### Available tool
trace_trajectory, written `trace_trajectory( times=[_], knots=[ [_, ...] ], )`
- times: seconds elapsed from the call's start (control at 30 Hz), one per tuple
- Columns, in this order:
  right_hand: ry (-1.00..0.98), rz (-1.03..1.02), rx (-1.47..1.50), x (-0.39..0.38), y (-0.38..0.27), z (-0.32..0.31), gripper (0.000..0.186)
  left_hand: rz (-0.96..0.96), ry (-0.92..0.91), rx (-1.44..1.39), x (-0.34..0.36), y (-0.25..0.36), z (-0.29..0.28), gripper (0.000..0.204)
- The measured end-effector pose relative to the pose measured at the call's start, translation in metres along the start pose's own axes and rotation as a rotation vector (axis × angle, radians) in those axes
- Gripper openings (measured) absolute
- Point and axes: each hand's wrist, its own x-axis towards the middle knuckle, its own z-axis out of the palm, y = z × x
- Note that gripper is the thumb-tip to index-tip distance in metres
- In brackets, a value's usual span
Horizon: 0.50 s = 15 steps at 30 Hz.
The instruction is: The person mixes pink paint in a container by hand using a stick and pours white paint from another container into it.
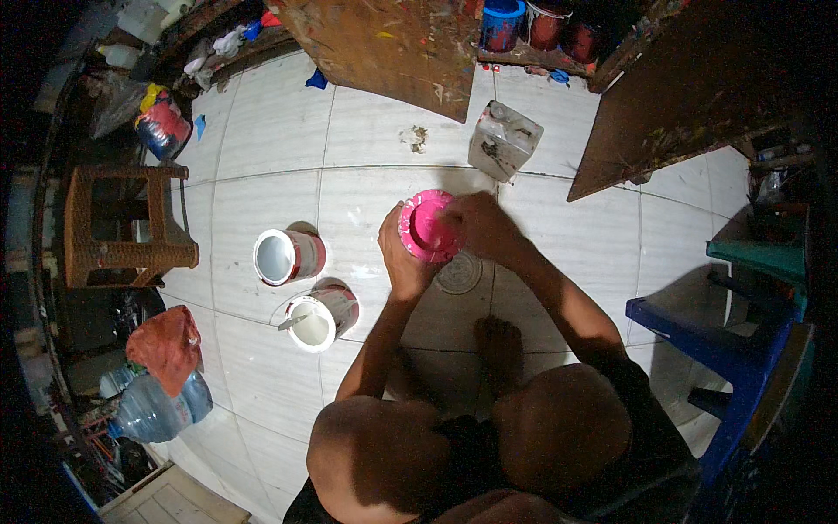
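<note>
My left hand (403, 262) is wrapped round the left side of a bright pink plastic tub (411, 236) with white smears on its rim. The tub is held above the floor in front of my knees. Over its right edge, my right hand (476, 218) is curled and slightly blurred; whatever its fingers hold is hidden. A round pale lid (458, 274) lies on the tiles below the tub. To the left stand two paint cans: one (305, 255) has a grey inside, and the nearer one (344, 309) holds creamy white paint with a flat stirrer (293, 324) across its rim.
A stained square jerrycan (506, 140) stands beyond the tub, near paint-spattered wooden boards (384, 52). On the left are a brown woven-pattern stool (131, 253), a large water bottle (161, 406) and a red bag (166, 349). A blue plastic stool (716, 336) is at right.
</note>
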Motion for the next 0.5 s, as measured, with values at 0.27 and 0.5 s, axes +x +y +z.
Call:
trace_trajectory(
  times=[0.27,0.5],
  knots=[
    [0.020,0.002,0.032,0.001,-0.009,-0.006,0.030,0.061,0.029,0.046,0.003,0.005,-0.001,0.101],
    [0.140,0.076,0.157,-0.001,-0.016,-0.011,0.031,0.010,0.038,0.009,0.002,0.007,0.000,0.103]
  ],
)
